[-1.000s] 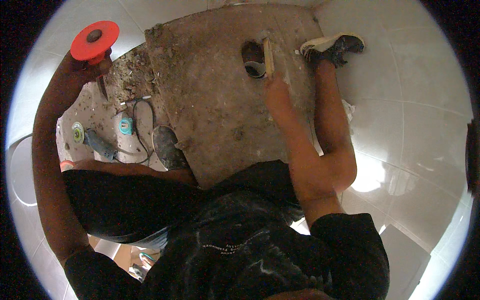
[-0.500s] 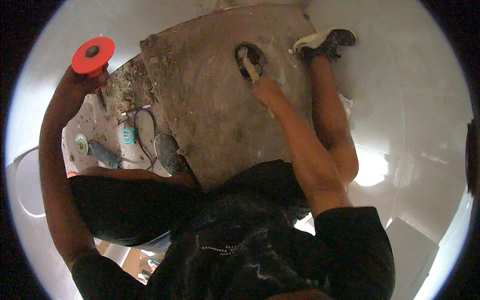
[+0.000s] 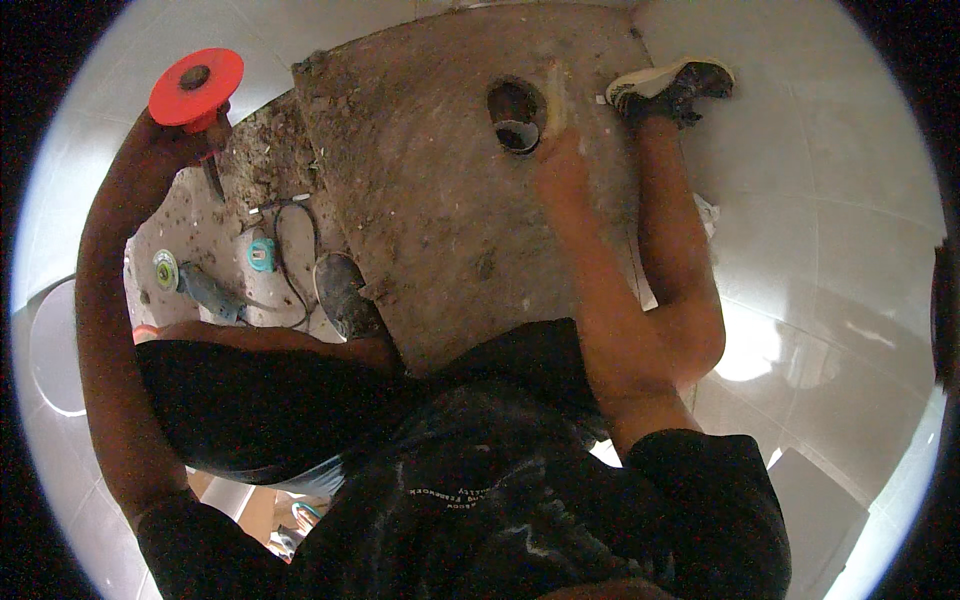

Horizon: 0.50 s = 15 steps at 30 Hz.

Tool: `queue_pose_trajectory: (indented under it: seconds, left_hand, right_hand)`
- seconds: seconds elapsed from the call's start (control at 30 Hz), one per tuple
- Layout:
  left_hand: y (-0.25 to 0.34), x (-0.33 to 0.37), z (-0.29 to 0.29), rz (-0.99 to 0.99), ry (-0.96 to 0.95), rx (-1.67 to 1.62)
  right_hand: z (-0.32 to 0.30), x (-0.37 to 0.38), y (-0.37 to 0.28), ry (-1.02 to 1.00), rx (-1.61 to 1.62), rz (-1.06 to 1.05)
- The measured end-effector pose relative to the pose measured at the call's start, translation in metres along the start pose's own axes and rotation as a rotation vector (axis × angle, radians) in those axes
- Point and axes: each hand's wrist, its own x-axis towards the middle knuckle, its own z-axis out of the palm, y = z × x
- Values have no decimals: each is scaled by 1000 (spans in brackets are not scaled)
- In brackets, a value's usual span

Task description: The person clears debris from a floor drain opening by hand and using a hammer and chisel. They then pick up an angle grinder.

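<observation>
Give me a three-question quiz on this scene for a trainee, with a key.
1. True or false: the left hand grips the chisel below its round red guard.
2. Multiple choice: which thing lies just to the right of the angle grinder in the picture?
A) a bucket
B) a teal tape measure
C) a paintbrush
3. Fill in: the right hand holds a blurred yellowish handle beside a rounded ____ in the brown slab.

Key: 1. True. 2. B. 3. hole.
</observation>
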Motion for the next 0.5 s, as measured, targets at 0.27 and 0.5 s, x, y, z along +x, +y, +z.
queue_pose_trajectory:
  seconds: [0.27, 0.5]
  left_hand:
    - [17, -3, 17, 34, 127, 114]
    - [-16, 13, -7, -6, -25, -16]
  right_hand:
    - [-14, 2, -15, 88, 111, 7]
    - [-26, 2, -31, -312, -3, 83]
